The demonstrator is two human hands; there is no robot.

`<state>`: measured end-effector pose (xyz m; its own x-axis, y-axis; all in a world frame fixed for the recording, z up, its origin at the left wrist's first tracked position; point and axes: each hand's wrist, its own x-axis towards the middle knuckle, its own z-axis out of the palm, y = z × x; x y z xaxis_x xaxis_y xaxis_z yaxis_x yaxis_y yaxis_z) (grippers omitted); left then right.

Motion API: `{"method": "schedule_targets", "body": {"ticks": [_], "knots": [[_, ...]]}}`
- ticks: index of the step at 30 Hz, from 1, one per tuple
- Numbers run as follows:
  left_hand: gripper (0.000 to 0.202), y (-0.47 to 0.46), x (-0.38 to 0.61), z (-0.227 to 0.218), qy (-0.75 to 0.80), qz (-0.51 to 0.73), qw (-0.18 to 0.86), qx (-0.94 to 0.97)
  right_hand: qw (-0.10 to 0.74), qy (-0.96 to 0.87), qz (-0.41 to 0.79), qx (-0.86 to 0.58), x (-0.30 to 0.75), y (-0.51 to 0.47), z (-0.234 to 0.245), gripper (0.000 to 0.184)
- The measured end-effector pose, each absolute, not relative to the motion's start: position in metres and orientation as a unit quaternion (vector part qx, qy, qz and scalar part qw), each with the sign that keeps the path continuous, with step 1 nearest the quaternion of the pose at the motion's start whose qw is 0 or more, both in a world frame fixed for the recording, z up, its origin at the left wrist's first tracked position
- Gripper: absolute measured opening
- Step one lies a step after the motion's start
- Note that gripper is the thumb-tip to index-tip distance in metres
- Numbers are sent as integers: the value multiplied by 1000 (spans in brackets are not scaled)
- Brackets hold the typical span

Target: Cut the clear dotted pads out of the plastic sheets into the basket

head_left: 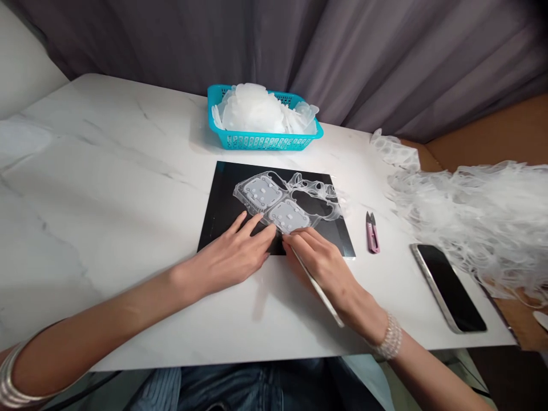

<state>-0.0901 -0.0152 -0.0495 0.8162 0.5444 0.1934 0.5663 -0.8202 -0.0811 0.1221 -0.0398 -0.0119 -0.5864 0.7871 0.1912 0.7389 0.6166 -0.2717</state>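
We're at a clear plastic pc [278, 200], ctr of frame.
Our R grip [327, 257] is wrapped round a thin white tool [319, 290] by pc's lower edge; our L grip [237, 248] is unclenched, fingers spread at its lower-left edge. Pc lies on a black mat [222, 200] on the worktop [128, 171], w/ pink snips [373, 237] right of ctr & a blue basket [265, 140] up top.

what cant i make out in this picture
Head view:
Tip of the white stick: too small beside the right hand
Floor of the turquoise basket: hidden by heaped white pieces
Right side of the translucent plastic pile: cut off by the right edge
Marks on the black board: too small to read
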Motion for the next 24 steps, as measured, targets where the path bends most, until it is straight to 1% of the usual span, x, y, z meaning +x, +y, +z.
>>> {"method": "schedule_targets", "body": {"ticks": [6, 8, 10, 12, 14, 16, 18, 20, 22, 24], "knots": [[34, -13, -93, -53, -273, -87, 53, -956, 150, -887, 14, -436, 116, -30, -25, 31], [36, -12, -94, -54, -274, -98, 52, -955, 142, -886, 1, -441, 114, -27, -31, 34], [39, -11, -95, -55, -275, -105, 47, -955, 132, -892, 16, -433, 112, -25, -36, 37], [41, -11, -96, -55, -277, -115, 38, -953, 152, -893, 51, -420, 112, -23, -37, 39], [42, -11, -97, -55, -279, -124, 29, -952, 213, -876, 105, -419, 119, -20, -35, 40], [44, -11, -97, -55, -282, -127, 25, -951, 295, -824, 161, -455, 141, -17, -29, 38], [45, -12, -97, -54, -284, -121, 23, -951, 380, -739, 188, -524, 176, -13, -20, 31], [46, -13, -97, -54, -290, -116, 18, -950, 469, -637, 179, -585, 219, -7, -13, 21], [46, -14, -98, -53, -300, -116, 2, -947, 546, -541, 225, -600, 254, -3, -9, 14], [45, -13, -99, -50, -309, -122, -33, -943, 582, -493, 265, -590, 269, -3, -9, 11]]}}
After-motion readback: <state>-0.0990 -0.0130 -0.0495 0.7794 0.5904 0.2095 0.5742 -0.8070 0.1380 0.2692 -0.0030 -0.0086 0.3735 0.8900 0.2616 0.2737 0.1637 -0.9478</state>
